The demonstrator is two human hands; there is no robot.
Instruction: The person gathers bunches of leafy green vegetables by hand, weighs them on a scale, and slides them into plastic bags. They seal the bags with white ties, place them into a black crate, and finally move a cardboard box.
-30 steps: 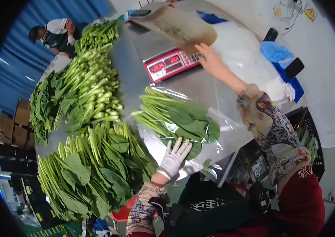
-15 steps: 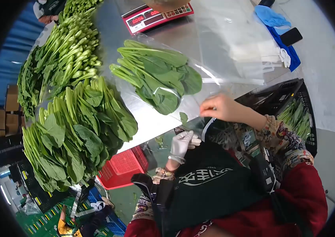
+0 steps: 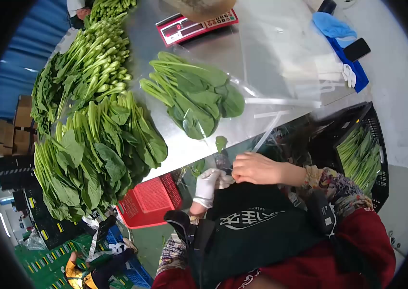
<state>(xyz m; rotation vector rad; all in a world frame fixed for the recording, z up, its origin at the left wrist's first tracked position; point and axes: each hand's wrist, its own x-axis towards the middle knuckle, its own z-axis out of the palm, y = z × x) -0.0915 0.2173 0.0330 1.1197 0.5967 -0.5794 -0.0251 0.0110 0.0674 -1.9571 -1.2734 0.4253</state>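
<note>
Leafy greens in a clear plastic bag [image 3: 197, 91] lie on the metal table [image 3: 189, 153]. Just off the table's front edge, my gloved left hand [image 3: 210, 185] has its fingers closed close to my bare right hand. My right hand [image 3: 258, 168] is closed too, its fingertips pinched near the left ones. What lies between the fingertips is too small to make out. A loose leaf [image 3: 221, 143] lies at the table edge above the hands. White strips [image 3: 281, 102] lie right of the bag.
Heaps of greens [image 3: 88, 154] cover the table's left side. The red scale [image 3: 197, 26] stands at the back. A red basket [image 3: 148, 202] is below the front edge; a black crate with greens [image 3: 360, 154] stands right. A phone [image 3: 356, 49] lies at the upper right. Two other people are partly visible.
My right hand has left the scale, passed the bag's right end and come down beside my left hand. My left hand has come off the bag and closed. The view has tilted down.
</note>
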